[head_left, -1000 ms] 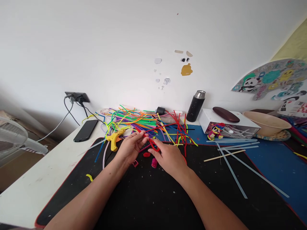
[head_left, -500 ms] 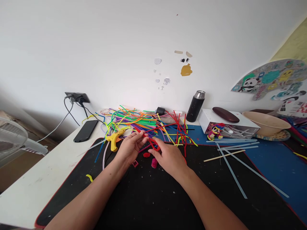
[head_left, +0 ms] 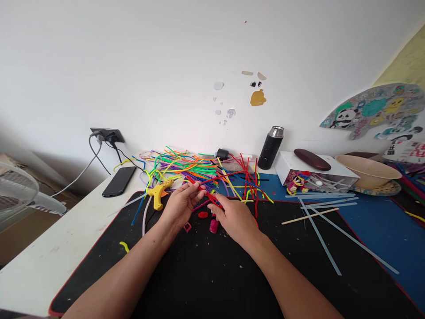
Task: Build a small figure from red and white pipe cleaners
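Observation:
Between my two hands runs a bent red pipe cleaner (head_left: 210, 195). My left hand (head_left: 181, 203) pinches it between thumb and fingertips. My right hand (head_left: 234, 216) is closed on its other end, where the red strands lie close together. Below them on the black mat lie a small red piece (head_left: 202, 215), a magenta piece (head_left: 214, 226) and a little pink square frame (head_left: 187, 227). A yellow glue gun (head_left: 158, 195) rests just left of my left hand. Behind both hands spreads a heap of coloured pipe cleaners (head_left: 189, 167).
A phone (head_left: 118, 181) lies at the left, near a fan (head_left: 20, 190). At the back stand a black thermos (head_left: 271, 148) and a white box (head_left: 283, 166) with a small pipe-cleaner figure (head_left: 298, 182) before it. Glue sticks (head_left: 322, 239) and a bowl (head_left: 368, 167) are at the right.
The open red loop by my right hand has narrowed, its strands now closer together. My right thumb and fingers have shifted slightly; my left hand stays nearly still.

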Demonstrator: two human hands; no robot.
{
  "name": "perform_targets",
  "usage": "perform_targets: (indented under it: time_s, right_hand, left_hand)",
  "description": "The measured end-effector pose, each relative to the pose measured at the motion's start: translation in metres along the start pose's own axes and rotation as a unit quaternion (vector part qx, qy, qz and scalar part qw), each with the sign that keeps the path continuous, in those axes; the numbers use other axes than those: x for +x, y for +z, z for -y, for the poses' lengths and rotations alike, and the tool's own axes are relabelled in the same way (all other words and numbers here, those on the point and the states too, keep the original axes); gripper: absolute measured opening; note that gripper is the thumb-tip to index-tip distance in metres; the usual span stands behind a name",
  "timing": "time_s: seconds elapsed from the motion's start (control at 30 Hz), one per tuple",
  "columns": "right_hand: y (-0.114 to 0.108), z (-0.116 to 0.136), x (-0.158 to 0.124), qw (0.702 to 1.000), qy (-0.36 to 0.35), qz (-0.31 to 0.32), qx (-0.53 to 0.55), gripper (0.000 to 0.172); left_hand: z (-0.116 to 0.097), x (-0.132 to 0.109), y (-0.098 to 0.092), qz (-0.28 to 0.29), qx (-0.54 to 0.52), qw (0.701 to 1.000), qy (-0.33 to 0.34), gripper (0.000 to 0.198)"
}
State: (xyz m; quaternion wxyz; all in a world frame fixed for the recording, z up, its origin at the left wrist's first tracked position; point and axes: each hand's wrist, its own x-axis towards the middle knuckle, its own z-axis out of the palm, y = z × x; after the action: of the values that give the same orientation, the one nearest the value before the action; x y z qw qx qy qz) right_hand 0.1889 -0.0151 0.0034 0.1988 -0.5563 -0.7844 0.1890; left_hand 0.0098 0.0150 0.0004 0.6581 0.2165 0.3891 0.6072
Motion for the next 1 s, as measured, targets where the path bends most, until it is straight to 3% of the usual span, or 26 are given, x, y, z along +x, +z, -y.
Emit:
perform_targets:
  time_s: [0.47, 1.0]
  right_hand:
    - [0.0004, -0.0001, 0.002, 1.0, 0.007, 0.012, 0.028, 0.035]
    - [-0.0019, 0.002, 0.0005, 0.996, 0.003, 0.036, 0.085, 0.026]
  left_hand:
    - [0.0023, 0.0026, -0.0029, 0.012, 0.001, 1.0, 0.009, 0.009]
    - [-0.0003, -0.0013, 0.0025, -0.008, 0.005, 1.0, 0.005, 0.015]
